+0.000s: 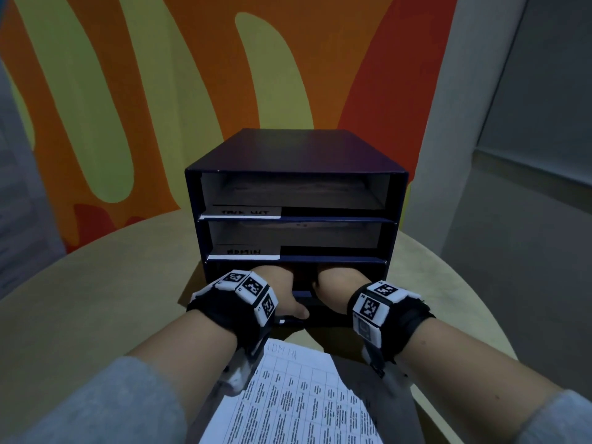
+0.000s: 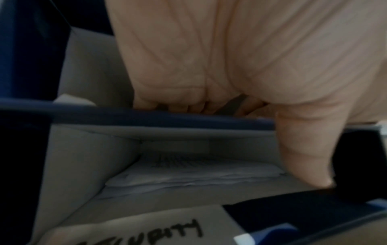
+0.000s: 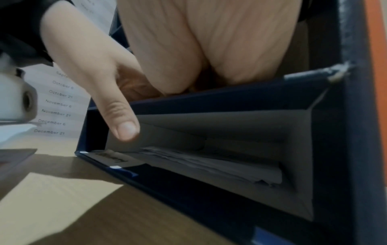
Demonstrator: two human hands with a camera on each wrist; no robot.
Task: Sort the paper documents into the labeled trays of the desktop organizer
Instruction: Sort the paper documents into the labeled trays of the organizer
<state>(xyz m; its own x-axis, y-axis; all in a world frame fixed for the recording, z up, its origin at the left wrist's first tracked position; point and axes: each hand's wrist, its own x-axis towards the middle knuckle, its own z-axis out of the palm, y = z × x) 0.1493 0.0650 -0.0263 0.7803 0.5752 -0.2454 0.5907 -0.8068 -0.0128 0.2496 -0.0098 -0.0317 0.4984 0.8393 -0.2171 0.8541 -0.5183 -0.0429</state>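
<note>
Papers (image 3: 209,164) lie flat in boxy navy organizer (image 1: 296,149); both hands reach inside.

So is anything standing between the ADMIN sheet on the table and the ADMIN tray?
Only the person's own hands: the left hand and right hand reach into the bottom tray, just beyond the ADMIN sheet. The ADMIN tray sits above them, and nothing visible blocks its open mouth.

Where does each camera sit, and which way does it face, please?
Head: looks down at the organizer, both hands and sleeves.
Left wrist: looks along the left palm into the bottom tray.
Right wrist: looks along the right palm; left thumb shows.
Both wrist views share the tray's papers.
</note>
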